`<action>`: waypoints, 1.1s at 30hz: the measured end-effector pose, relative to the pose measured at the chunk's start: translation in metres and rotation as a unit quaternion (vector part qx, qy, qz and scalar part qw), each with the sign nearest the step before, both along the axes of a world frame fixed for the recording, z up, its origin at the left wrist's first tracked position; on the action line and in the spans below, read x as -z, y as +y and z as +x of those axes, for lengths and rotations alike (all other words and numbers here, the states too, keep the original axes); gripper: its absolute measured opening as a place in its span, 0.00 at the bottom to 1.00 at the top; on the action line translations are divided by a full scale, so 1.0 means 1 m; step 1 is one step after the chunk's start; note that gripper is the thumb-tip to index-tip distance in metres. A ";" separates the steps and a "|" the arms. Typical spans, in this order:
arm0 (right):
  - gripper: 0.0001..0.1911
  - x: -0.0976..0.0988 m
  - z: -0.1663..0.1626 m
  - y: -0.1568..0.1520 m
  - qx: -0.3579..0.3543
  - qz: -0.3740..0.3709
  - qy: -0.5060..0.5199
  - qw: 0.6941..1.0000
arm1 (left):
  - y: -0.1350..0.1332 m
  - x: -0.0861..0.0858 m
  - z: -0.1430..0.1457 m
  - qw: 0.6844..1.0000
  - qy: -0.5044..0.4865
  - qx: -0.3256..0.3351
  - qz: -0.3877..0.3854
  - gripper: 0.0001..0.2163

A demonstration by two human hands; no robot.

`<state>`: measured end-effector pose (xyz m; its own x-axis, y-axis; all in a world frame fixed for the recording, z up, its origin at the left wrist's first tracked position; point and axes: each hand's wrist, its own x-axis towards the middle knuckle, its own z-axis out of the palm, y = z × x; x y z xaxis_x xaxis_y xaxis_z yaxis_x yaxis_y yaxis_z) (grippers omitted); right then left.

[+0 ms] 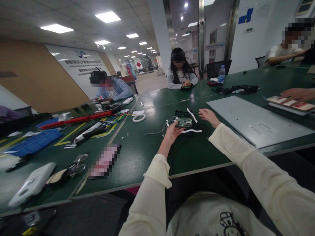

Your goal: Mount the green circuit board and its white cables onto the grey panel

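Note:
My left hand [172,132] grips the lower left edge of a green circuit board [185,122], thumb on top and fingers underneath. Behind the board sits a black housing [182,114]; whether the two are joined I cannot tell. Thin grey cables [157,132] run out to the left of this hand. To the right, my right hand [208,117] hovers with fingers apart and nothing visible in them. Between that hand and the board lies a white strip [192,115]. Another white strip [192,131] lies just below the board.
A large grey panel [261,123] covers the table's right side. Leftward are a white tape roll [139,118], a phone [105,161], glasses [80,164] and a blue tray [34,142]. A bottle [221,75] stands at the back. Several people sit around the table.

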<state>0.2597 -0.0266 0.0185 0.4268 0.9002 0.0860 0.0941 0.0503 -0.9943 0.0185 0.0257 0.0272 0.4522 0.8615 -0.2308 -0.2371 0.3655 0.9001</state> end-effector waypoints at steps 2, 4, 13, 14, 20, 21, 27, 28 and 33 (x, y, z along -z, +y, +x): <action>0.21 0.005 0.026 -0.007 0.097 -0.025 -0.179 0.979 | 0.001 0.000 -0.001 1.000 -0.004 -0.008 -0.001 0.13; 0.27 0.014 0.050 -0.015 0.161 -0.072 -0.276 0.945 | 0.001 -0.001 -0.001 1.000 -0.006 -0.009 -0.005 0.13; 0.33 0.050 0.086 -0.017 0.175 -0.260 -0.396 0.863 | 0.004 0.000 -0.001 1.000 -0.014 -0.020 -0.015 0.12; 0.33 0.051 0.086 -0.015 0.168 -0.266 -0.403 0.860 | 0.004 0.000 -0.001 0.999 -0.015 -0.023 -0.015 0.12; 0.38 0.049 0.063 -0.009 0.139 -0.265 -0.429 0.852 | 0.010 -0.005 -0.003 0.998 -0.026 -0.055 -0.014 0.15; 0.38 0.048 0.056 -0.008 0.128 -0.262 -0.434 0.852 | 0.011 -0.006 -0.003 0.998 -0.029 -0.059 -0.014 0.16; 0.39 0.041 0.003 -0.010 0.048 -0.206 -0.488 0.847 | 0.007 -0.012 -0.001 0.997 -0.038 -0.071 -0.003 0.15; 0.39 0.039 -0.006 -0.012 0.028 -0.188 -0.497 0.847 | 0.007 -0.013 0.000 0.997 -0.040 -0.071 0.000 0.15; 0.38 0.030 -0.048 -0.028 -0.091 -0.077 -0.531 0.839 | 0.005 -0.017 0.002 0.997 -0.053 -0.061 0.007 0.14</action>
